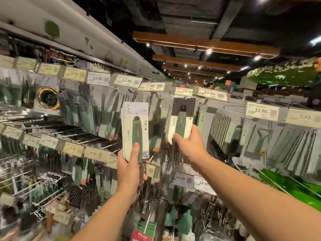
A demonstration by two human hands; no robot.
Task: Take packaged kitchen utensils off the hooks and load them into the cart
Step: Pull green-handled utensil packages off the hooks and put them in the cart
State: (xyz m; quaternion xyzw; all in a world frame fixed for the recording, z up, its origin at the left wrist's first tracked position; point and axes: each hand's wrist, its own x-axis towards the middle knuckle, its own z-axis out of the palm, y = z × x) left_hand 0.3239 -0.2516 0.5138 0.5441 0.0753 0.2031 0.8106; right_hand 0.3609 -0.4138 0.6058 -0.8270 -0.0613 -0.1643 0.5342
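The left hand (131,168) is closed around the lower end of a carded utensil pack (135,131), thumb lying up the front over the green handle, fingers wrapped behind the card. The pack stands upright, free of the rack, and a second card edge shows just behind its left side, so it may be more than one pack; I cannot tell for sure. A metal part hangs down below the palm.

The right hand (188,144) pinches the bottom edge of another green-handled pack (181,122), fingers curled on the card's lower rim. That pack tilts a little, its dark top still up at a hook (183,107) beneath the row of price tags (184,91); whether it still hangs on the hook is too blurred to judge.

Both packs sit in front of the middle of the pegboard display (73,108), which is crowded with blurred hanging utensils. A lower strip of price tags runs along the rail left of the left hand, and more tags hang under the right forearm. At the display's right edge a green cart (295,186) shows, well apart from both packs
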